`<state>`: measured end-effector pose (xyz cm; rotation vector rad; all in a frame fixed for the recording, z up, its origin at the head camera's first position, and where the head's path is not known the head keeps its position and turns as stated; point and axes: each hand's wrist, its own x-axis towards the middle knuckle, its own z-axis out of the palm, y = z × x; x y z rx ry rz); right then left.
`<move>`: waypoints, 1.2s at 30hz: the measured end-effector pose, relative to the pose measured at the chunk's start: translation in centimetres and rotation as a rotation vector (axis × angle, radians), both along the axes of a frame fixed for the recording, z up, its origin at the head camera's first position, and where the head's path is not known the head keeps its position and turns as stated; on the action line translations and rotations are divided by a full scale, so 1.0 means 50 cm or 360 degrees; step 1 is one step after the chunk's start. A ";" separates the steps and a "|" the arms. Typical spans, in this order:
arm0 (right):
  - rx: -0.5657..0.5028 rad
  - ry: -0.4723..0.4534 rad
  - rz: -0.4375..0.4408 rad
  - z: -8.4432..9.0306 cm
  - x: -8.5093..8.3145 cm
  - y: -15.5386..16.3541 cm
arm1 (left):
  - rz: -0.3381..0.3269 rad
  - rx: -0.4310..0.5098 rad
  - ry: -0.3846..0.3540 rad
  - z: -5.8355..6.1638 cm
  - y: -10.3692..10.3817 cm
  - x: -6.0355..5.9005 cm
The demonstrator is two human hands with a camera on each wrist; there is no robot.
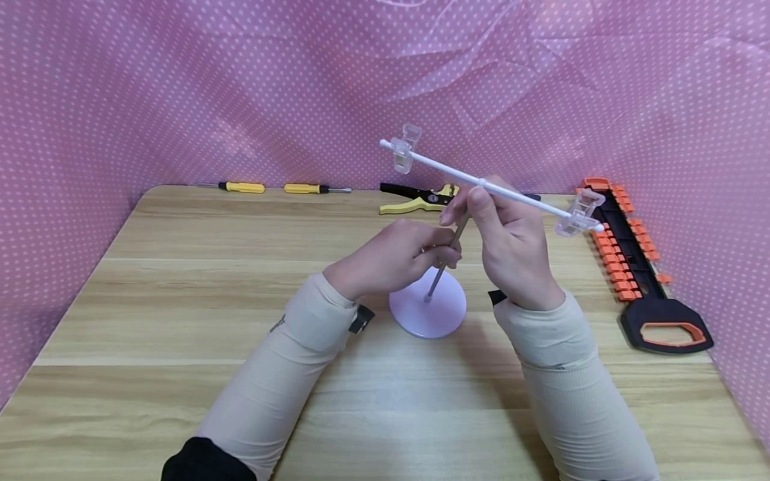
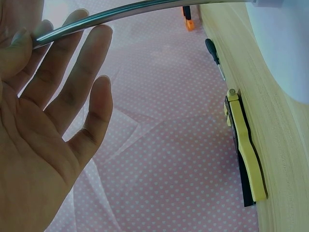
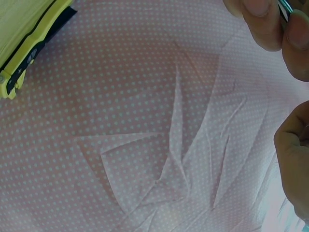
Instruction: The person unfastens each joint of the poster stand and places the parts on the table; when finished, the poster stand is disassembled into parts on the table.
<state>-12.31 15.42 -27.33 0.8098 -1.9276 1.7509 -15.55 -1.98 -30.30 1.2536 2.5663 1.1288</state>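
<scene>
A small stand leans over the wooden table (image 1: 180,300): a lilac round base (image 1: 428,310), a thin metal rod (image 1: 438,275), and a white crossbar (image 1: 457,176) with a clear clip at each end (image 1: 402,152) (image 1: 579,214). My left hand (image 1: 442,252) pinches the rod partway up. In the left wrist view the rod (image 2: 96,18) crosses my fingertips, with the other fingers (image 2: 94,121) straight. My right hand (image 1: 475,200) pinches the rod's top, where it meets the crossbar. The right wrist view shows only its fingertips (image 3: 263,19) before the pink cloth.
Two yellow screwdrivers (image 1: 240,188) (image 1: 315,189) and yellow-black pliers (image 1: 421,197) lie along the table's back edge. A black tool with orange pieces and a handle (image 1: 637,267) lies at the right. Pink dotted cloth (image 1: 180,87) walls in the table.
</scene>
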 end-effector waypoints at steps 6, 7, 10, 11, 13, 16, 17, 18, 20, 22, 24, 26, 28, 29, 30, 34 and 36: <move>-0.0021 0.0010 0.0009 0.002 0.002 -0.002 | -0.0008 0.0010 -0.0005 -0.001 -0.001 -0.001; -0.0028 0.0009 0.0011 0.002 0.002 -0.002 | -0.0010 0.0011 -0.0004 -0.002 -0.001 -0.002; -0.0055 0.0000 0.0024 0.002 0.002 -0.003 | -0.0012 0.0008 -0.0001 -0.001 -0.001 -0.001; -0.0065 -0.0004 0.0029 0.002 0.003 -0.003 | -0.0011 0.0007 -0.0003 -0.001 -0.001 -0.001; -0.0080 -0.0012 0.0037 0.002 0.002 -0.003 | -0.0012 0.0005 -0.0008 -0.001 0.000 -0.001; -0.0089 -0.0020 0.0045 0.001 0.003 -0.002 | -0.0009 0.0002 -0.0021 0.000 0.000 0.000; -0.0087 -0.0021 0.0044 0.001 0.003 -0.002 | -0.0009 0.0002 -0.0022 -0.001 0.000 -0.001; -0.0086 -0.0019 0.0044 0.001 0.003 -0.002 | -0.0009 0.0003 -0.0023 -0.001 0.000 -0.001; -0.0082 -0.0016 0.0042 0.001 0.003 -0.002 | -0.0007 0.0002 -0.0018 -0.001 -0.001 -0.001; -0.0079 -0.0011 0.0041 0.001 0.002 -0.002 | -0.0008 0.0002 -0.0011 -0.001 -0.001 -0.001; -0.0074 -0.0001 0.0039 0.001 0.001 -0.002 | -0.0010 0.0004 -0.0010 -0.001 -0.001 -0.001; -0.0071 0.0016 0.0032 0.002 0.000 -0.002 | -0.0014 0.0006 -0.0011 -0.001 -0.001 -0.001; -0.0069 0.0032 0.0028 0.003 -0.001 -0.001 | -0.0018 0.0010 -0.0014 -0.001 -0.001 -0.002; -0.0066 0.0037 0.0024 0.003 -0.001 -0.001 | -0.0020 0.0013 -0.0016 -0.001 -0.001 -0.002; -0.0064 0.0044 0.0020 0.003 -0.001 0.000 | -0.0022 0.0014 -0.0014 -0.001 0.000 -0.001; -0.0061 0.0043 0.0023 0.003 -0.001 0.001 | -0.0022 0.0017 -0.0015 -0.002 0.000 -0.002; -0.0060 0.0043 0.0023 0.003 -0.001 0.001 | -0.0021 0.0016 -0.0016 -0.003 0.000 -0.002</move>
